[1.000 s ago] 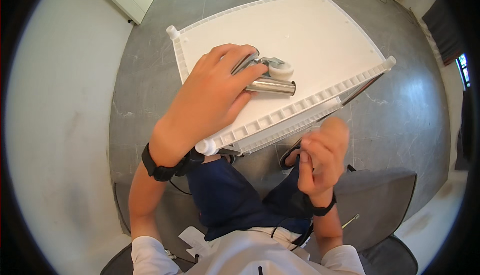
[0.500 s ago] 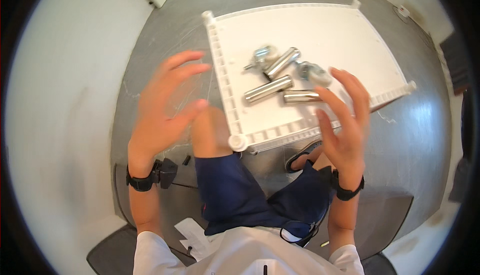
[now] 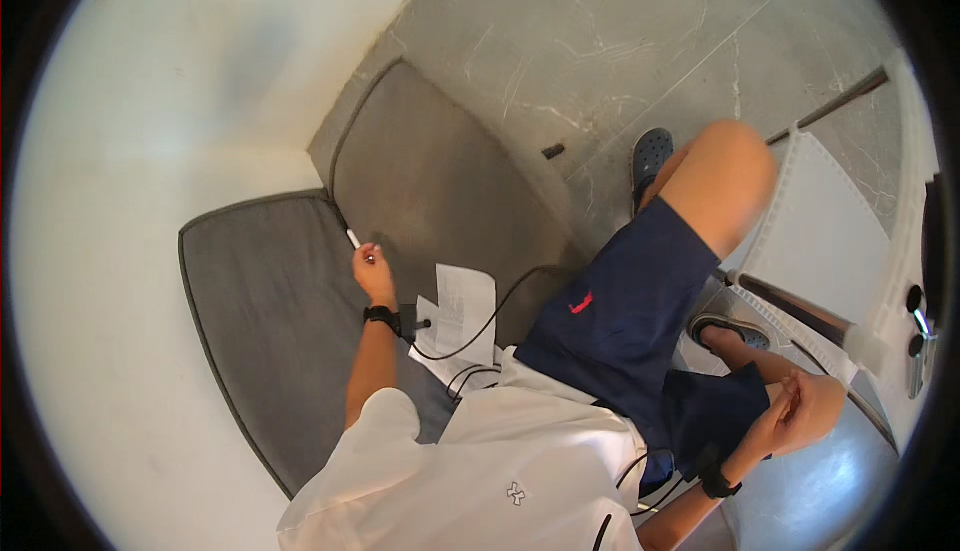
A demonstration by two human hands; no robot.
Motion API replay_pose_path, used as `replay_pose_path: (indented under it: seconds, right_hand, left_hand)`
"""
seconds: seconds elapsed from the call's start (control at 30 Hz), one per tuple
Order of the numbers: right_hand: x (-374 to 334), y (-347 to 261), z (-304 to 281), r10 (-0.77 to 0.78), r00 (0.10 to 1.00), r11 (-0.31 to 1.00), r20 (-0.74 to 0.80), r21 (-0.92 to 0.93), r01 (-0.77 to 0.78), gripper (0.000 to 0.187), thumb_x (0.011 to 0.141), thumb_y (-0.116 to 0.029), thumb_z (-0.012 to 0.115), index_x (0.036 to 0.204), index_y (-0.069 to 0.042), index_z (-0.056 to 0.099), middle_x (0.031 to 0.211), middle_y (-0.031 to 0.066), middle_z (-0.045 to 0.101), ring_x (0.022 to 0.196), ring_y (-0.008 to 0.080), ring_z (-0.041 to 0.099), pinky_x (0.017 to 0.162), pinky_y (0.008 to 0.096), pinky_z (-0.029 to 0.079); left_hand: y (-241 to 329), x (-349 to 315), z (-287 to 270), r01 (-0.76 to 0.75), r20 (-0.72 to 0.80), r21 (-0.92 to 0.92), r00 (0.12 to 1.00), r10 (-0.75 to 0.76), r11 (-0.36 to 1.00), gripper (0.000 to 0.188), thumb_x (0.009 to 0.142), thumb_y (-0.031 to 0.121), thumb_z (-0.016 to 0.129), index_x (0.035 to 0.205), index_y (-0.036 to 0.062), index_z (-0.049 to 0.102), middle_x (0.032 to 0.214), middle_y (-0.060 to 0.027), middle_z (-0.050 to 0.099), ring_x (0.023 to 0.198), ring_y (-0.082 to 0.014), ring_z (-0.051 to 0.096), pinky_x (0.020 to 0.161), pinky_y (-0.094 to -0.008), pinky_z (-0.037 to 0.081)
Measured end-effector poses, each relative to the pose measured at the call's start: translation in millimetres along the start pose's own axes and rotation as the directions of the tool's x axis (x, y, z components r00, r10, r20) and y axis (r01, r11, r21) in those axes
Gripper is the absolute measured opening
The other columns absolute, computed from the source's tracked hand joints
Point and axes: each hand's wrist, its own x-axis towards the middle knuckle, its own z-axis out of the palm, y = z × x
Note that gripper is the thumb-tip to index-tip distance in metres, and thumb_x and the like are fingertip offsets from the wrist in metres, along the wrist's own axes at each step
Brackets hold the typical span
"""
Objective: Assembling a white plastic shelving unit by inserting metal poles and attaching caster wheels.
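Note:
My left hand (image 3: 373, 273) is reached out over the grey cushions, its fingers closed on a slim white pen-like stick (image 3: 354, 240) by the seam between them. What kind of stick it is, I cannot make out. My right hand (image 3: 780, 423) rests at my right knee (image 3: 822, 409), fingers curled together and nothing visible in them. White printed sheets (image 3: 466, 309) lie on the cushion beside my left wrist.
A white rack (image 3: 872, 349) with metal posts and a lower shelf (image 3: 825, 211) stands at the right. Shiny metal parts (image 3: 917, 351) show at its edge, partly cut off. A black cable (image 3: 490, 329) runs over the papers. A small dark piece (image 3: 554, 152) lies on the floor.
My view has swung left, away from the rack top with its metal tubes and casters. My left hand has gone to the cushion and closed on the white stick; my right has dropped to my knee.

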Motion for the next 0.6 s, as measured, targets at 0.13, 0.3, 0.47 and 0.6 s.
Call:
replay_pose_path:
  seconds: [0.13,0.3,0.47,0.6]
  right_hand:
    - [15,-15,8,0.079,0.985,0.989,0.155,-0.133,-0.058,0.018,0.102,-0.004,0.055,0.115,0.004,0.064,0.11,0.0124,0.068,0.105,0.02,0.066,0.091,0.0298,0.053]
    - [30,-42,21,0.067,0.959,0.979,0.275,-0.204,-0.01,0.016,0.099,-0.003,0.058,0.111,0.004,0.066,0.106,0.0138,0.07,0.102,0.022,0.066,0.09,0.0324,0.051]
    - [33,-58,22,0.081,0.947,0.973,0.31,-0.232,-0.007,0.015,0.098,-0.002,0.058,0.109,0.004,0.066,0.103,0.0128,0.07,0.1,0.0218,0.066,0.089,0.0322,0.051]
    - [22,-42,13,0.081,0.917,0.961,0.389,-0.276,0.032,0.014,0.1,-0.001,0.055,0.109,0.004,0.065,0.104,0.0123,0.07,0.1,0.0203,0.066,0.09,0.0317,0.053]
  left_hand:
    - [-46,32,-33,0.077,0.096,0.446,0.986,-0.133,0.892,0.048,0.091,0.014,0.068,0.137,0.0067,0.054,0.13,-0.0173,0.059,0.115,-0.028,0.06,0.095,-0.0359,0.049]
    - [-21,39,-18,0.427,0.523,0.219,0.708,-0.475,0.877,0.078,0.097,0.021,0.063,0.16,0.0226,0.018,0.156,-0.0146,0.038,0.139,-0.0309,0.043,0.101,-0.0568,0.046]
    - [-37,63,-5,0.527,0.486,0.177,0.687,-0.54,0.831,0.07,0.095,0.035,0.067,0.154,0.0222,0.031,0.151,-0.0107,0.045,0.132,-0.0311,0.048,0.095,-0.0555,0.049]
    - [-43,82,12,0.558,0.451,0.042,0.73,-0.514,0.829,0.063,0.095,0.038,0.068,0.147,0.0195,0.039,0.146,-0.014,0.048,0.131,-0.0311,0.048,0.095,-0.0539,0.051]
